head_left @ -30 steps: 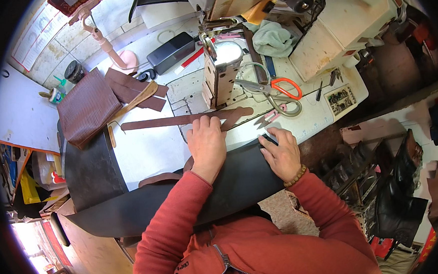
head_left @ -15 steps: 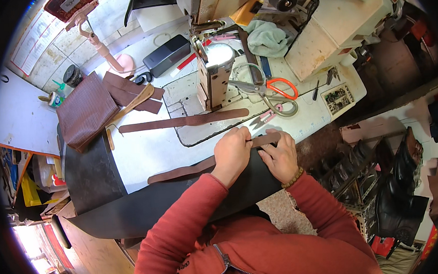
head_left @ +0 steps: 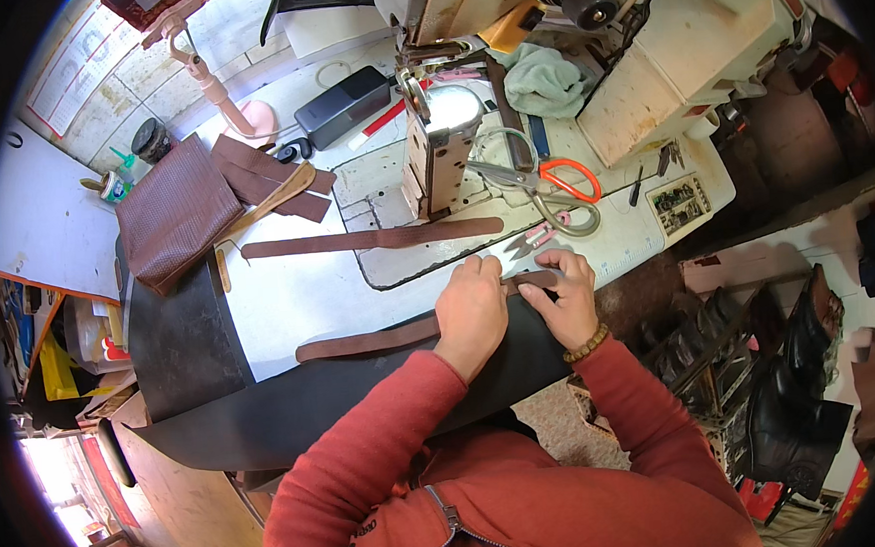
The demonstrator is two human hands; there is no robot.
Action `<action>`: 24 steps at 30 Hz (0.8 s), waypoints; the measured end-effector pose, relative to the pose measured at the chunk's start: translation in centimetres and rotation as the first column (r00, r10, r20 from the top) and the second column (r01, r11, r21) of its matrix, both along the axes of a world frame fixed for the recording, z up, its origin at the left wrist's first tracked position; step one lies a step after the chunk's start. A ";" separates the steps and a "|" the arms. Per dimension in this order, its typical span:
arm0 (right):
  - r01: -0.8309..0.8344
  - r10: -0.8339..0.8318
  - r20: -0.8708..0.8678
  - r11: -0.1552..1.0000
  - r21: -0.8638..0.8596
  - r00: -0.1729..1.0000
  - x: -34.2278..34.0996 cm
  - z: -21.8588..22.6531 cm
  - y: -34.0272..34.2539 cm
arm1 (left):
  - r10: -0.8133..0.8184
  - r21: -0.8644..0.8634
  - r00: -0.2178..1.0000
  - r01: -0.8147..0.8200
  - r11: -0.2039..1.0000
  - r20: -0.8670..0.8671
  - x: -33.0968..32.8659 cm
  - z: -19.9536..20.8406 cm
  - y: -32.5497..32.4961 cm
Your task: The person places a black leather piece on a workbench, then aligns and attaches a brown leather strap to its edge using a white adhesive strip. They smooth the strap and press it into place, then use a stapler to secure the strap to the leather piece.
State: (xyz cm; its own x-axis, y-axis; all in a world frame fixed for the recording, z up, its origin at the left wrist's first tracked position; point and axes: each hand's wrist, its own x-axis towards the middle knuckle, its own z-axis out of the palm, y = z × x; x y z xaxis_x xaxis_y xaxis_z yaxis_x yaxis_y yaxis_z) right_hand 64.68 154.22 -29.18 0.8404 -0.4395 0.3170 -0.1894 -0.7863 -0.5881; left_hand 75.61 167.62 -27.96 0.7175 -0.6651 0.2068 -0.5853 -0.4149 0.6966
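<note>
A long brown leather strip [head_left: 367, 343] runs along the near edge of the worktable, over black sheet material. My left hand [head_left: 472, 309] is closed around its middle part, fingertips pressed together. Close by on the right, my right hand [head_left: 567, 301] grips the strip's end, thumb on the near side and bent fingers on the far side. A second brown strip [head_left: 375, 239] lies flat and apart, beyond my left hand. Just past my fingers rest small pink-handled snips [head_left: 535, 235] and large scissors [head_left: 569, 180] with one orange handle loop.
A sewing machine [head_left: 436, 163] stands mid-table. Left of it are a folded brown textured leather piece [head_left: 175, 214], leather scraps [head_left: 276, 178] and a black box [head_left: 343, 107]. A green cloth [head_left: 544, 79] and a tray of small parts [head_left: 680, 205] lie right. Black boots [head_left: 800, 382] stand lower right.
My right hand has lifted its fingers from lying over the strip and curled them at its end. The left hand keeps its hold. The whole view has shifted slightly.
</note>
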 end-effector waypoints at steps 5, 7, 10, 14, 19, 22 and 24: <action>0.075 -0.075 0.007 0.997 -0.015 0.997 1.0 -0.4 0.3 | 0.007 0.004 0.998 -0.006 1.000 -0.060 0.3 -0.3 0.1; 0.088 -0.087 0.019 0.996 -0.020 0.996 1.1 -0.5 0.5 | 0.015 0.002 0.996 -0.015 1.000 -0.083 0.4 -0.4 0.0; 0.112 -0.111 0.032 0.993 -0.037 0.993 1.3 -0.6 0.7 | 0.004 0.012 0.996 -0.003 1.000 -0.087 0.7 -0.4 -0.1; 0.127 -0.126 0.009 0.991 -0.042 0.992 1.6 -0.5 1.0 | -0.054 0.068 0.995 0.060 0.996 -0.085 1.1 -0.2 0.0; 0.100 -0.104 -0.043 0.992 -0.083 0.994 1.5 0.1 0.7 | -0.069 0.092 0.995 0.062 0.994 0.073 0.9 -0.3 0.0; 0.031 -0.037 -0.086 0.997 -0.069 0.996 1.4 0.3 0.0 | -0.095 0.105 0.986 0.081 0.991 0.138 0.7 -0.5 0.1; -0.014 0.011 -0.074 0.999 -0.036 0.997 1.4 0.2 -0.5 | -0.120 0.107 0.986 0.107 0.988 0.119 0.8 -0.6 0.3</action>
